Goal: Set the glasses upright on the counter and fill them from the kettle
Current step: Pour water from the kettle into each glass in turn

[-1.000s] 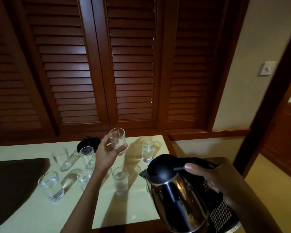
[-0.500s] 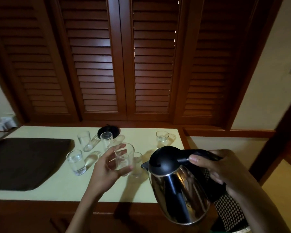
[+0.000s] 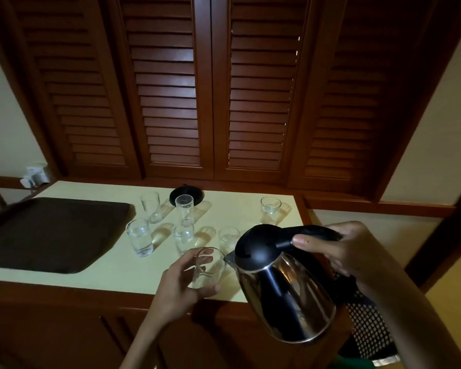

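- Head view, change: the left hand (image 3: 181, 286), fingers curled round a clear straight-sided glass tumbler (image 3: 206, 267), has brought it down from above the middle of the cream counter (image 3: 104, 270) to the front edge.
- The right hand (image 3: 338, 249) grips the black handle of the black-lidded stainless-steel kettle (image 3: 285, 291). It is held off the counter near the front right corner, with the spout just beside the tumbler's rim.
- No stream is visible; judged, pouring is about to start.
- Containers: the held tumbler looks empty.
- Six other clear tumblers (image 3: 183, 235) stand upright on the counter. The front-left tumbler (image 3: 139, 237) appears partly filled, and the rear-left tumbler (image 3: 149, 206) looks empty. The rest cannot be judged.
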The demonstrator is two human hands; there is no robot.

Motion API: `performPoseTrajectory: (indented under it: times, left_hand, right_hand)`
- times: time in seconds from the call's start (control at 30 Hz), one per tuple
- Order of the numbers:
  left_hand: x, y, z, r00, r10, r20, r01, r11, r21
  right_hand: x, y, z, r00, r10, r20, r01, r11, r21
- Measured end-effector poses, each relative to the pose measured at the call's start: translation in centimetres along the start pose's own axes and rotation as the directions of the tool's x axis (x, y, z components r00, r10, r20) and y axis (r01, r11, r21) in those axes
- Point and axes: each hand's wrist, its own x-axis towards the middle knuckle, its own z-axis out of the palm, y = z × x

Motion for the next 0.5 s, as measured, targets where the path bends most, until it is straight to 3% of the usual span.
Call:
performPoseTrajectory:
  times: [0.13,0.5]
  left_hand:
    - [-0.3,-0.1,0.1,1.000,-0.011,0.011,0.011,1.000,0.011]
    - [-0.3,-0.5,1.4,1.000,0.018,0.025,-0.019,0.999,0.029]
  right_hand:
    - [0.2,-0.5,0.3,0.998,-0.021,0.054,0.021,1.000,-0.004]
    - [0.4,-2.5,0.8,0.996,0.045,0.073,-0.025,0.966,-0.258]
